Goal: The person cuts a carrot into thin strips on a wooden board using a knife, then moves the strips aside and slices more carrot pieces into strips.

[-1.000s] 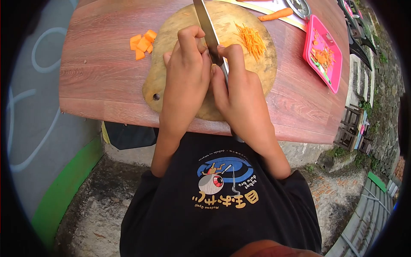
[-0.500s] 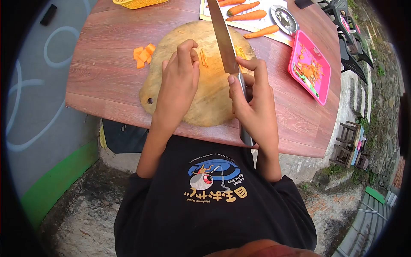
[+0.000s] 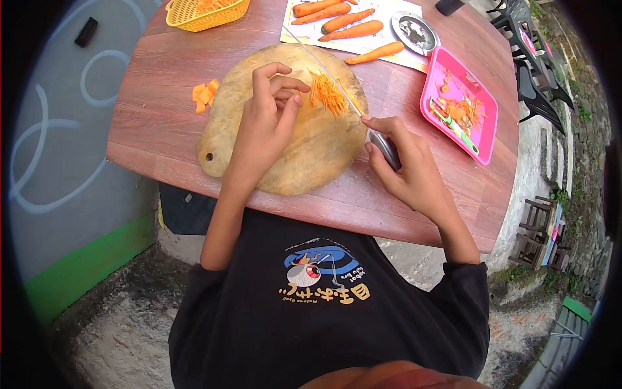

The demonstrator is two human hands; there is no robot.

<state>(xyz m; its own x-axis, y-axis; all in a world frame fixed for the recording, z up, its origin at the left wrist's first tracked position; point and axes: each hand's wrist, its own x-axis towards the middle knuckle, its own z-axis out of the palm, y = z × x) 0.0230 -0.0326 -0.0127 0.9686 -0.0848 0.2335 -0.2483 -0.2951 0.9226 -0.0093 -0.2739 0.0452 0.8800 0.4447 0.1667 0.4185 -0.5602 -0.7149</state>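
My right hand (image 3: 411, 167) is wrapped round the handle of a kitchen knife (image 3: 386, 150). Its blade, seen nearly edge-on, slants up and left along the right side of the shredded carrot (image 3: 329, 97). That shredded carrot lies in a small heap on the round wooden cutting board (image 3: 285, 165). Over the board, left of the heap, hovers my left hand (image 3: 269, 120), its fingers bent and apart with nothing visible in them. Several carrot chunks (image 3: 205, 94) rest on the table just left of the board.
Whole carrots (image 3: 352, 30) lie on paper beyond the board, beside a metal ashtray (image 3: 414, 34). To the right, a pink tray (image 3: 487, 146) holds peelings and a green-handled peeler (image 3: 463, 134). A yellow basket (image 3: 207, 21) with shredded carrot stands at the far left of the table (image 3: 155, 129).
My right hand has brought the knife down from upright and turned its blade leftward, beside the shreds. The carrot shreds are now one heap. My left hand has unbent its fingers somewhat.
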